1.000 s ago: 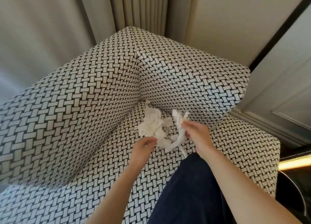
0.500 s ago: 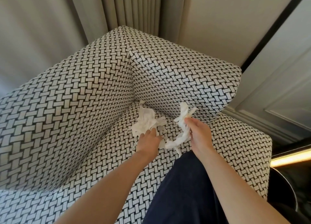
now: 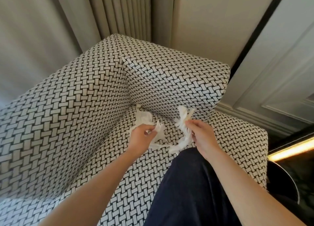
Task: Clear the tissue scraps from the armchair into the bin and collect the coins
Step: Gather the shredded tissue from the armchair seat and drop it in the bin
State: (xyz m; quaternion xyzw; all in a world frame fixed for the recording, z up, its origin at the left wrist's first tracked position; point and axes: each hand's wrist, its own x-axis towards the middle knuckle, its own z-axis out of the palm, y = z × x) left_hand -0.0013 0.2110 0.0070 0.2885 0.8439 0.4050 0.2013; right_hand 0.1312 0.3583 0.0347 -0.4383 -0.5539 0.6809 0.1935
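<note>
So, biggest thing first: the armchair (image 3: 71,123) in that black-and-white basket-weave fabric fills most of the view, jammed into a corner with pale curtains (image 3: 122,13) behind and a panelled wall (image 3: 280,72) to the right; the person's dark-trousered leg (image 3: 195,183) rests on the seat edge. Low at the right edge there's a dark round rim (image 3: 287,180), maybe the bin, can't say for sure.

Both hands are over the seat; the right hand (image 3: 202,137) has its fingers clenched on a long twisted tissue strip (image 3: 182,132), which runs roughly up-down from above the fingers to a tail drooping toward the leg; the left hand (image 3: 141,137) pinches a smaller scrap (image 3: 158,129) between thumb and fingertips.

The bit that matters next: a crumpled wad (image 3: 143,117) sits on the seat right in the back corner, just beyond the left hand, so the left is clearly nearer.

No coins visible anywhere; could be hiding under the tissue or down the crease.
</note>
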